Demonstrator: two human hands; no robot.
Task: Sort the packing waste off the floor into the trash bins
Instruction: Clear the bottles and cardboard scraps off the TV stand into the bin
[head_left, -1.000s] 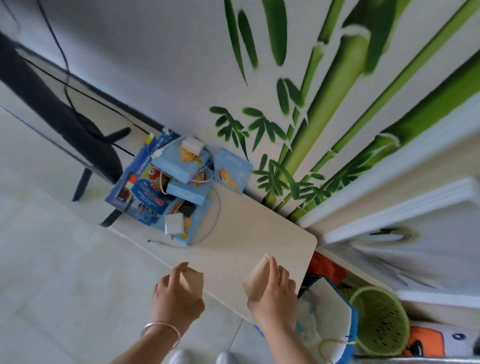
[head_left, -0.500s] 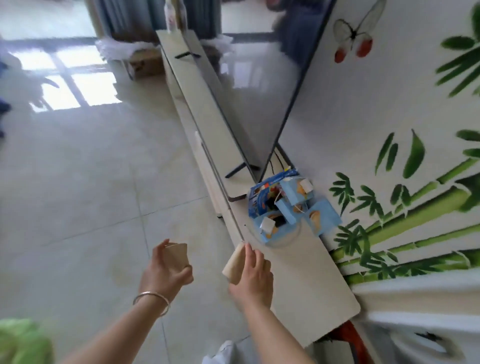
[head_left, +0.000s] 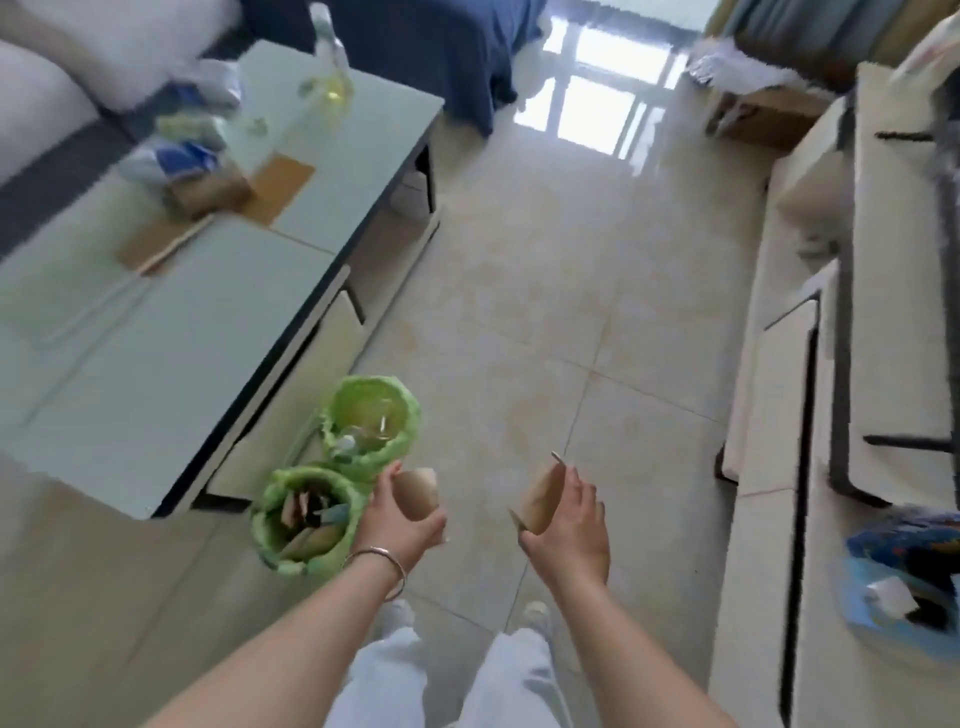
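**Friend:** What is in your hands?

**Me:** My left hand holds a small brown cardboard piece. My fingers curl around it from below and my thumb sits on its side. My right hand holds another brown cardboard piece. That one stands up on its edge, pinched between my thumb and my fingers.

**Friend:** Where are the bins?

**Me:** Two bins stand on the tile floor, side by side and touching. Both have green bags in them. The near bin is just to the left of my left hand. It has brown cardboard bits and something blue inside. The far bin is right behind it. I can see small light bits in there, but they are too blurry to name.

**Friend:** What else is around?

**Me:** A low coffee table is on my left, just beside the bins. It has a clear bottle and a brown box on top. A long pale TV stand runs along my right. A pile of blue packets lies on its near end. I wear a silver bracelet on my left wrist. My white trousers and shoes show at the bottom
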